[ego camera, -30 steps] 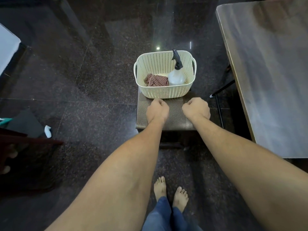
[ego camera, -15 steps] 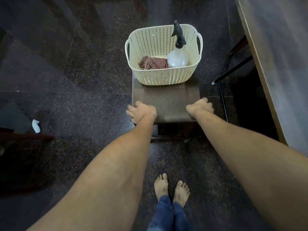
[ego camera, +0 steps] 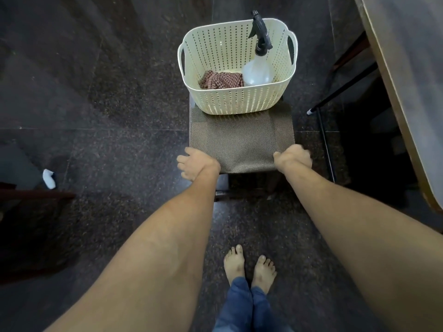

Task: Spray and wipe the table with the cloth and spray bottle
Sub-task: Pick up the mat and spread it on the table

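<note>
Two bare hands reach down to a brown woven stool (ego camera: 239,142) on the dark stone floor (ego camera: 107,92). The left hand (ego camera: 196,164) is at the near left corner of the stool, with its fingers spread out and nothing in it. The right hand (ego camera: 293,158) is at the near right corner. It is blurry, so one cannot tell if it grips the edge or only touches it. On the far end of the stool sits a cream plastic basket (ego camera: 239,101) full of little holes. Inside it, on the left, lies a crumpled red checked cloth (ego camera: 221,80). Just to the right of it stands a clear spray bottle (ego camera: 259,73), whose black top sticks up past the rim. The table (ego camera: 407,80) is on the right, well apart from both hands. Two bare feet (ego camera: 233,262) stand near, under blue jeans (ego camera: 242,305). A small white thing (ego camera: 49,178) lies on the floor to the left.
</note>
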